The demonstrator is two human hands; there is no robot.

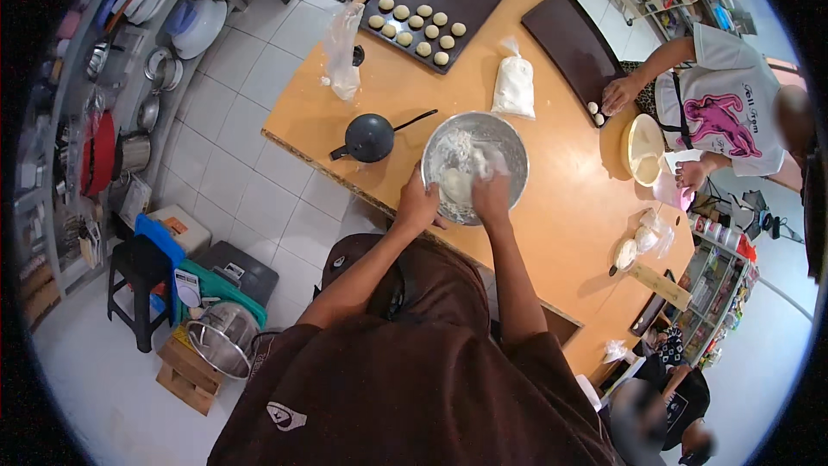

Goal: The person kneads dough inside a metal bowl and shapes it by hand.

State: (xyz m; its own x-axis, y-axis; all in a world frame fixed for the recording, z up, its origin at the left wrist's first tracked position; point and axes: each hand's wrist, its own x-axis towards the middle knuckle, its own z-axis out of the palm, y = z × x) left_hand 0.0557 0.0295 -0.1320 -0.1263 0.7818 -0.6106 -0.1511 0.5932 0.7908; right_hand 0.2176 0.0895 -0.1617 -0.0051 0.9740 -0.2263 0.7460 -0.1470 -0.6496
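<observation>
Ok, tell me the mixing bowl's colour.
The mixing bowl is silver-grey, seen best in the head view.

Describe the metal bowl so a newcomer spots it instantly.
Find the wooden table. At its near edge is the metal bowl, the person's left hand at its rim, right hand inside among white powder. Its silvery wall sets it apart from the yellow bowl farther right.

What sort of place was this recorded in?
Probably a small bakery or baking kitchen: trays holding round dough balls, a metal bowl of flour and dough, and shelves of pots and bowls.
</observation>
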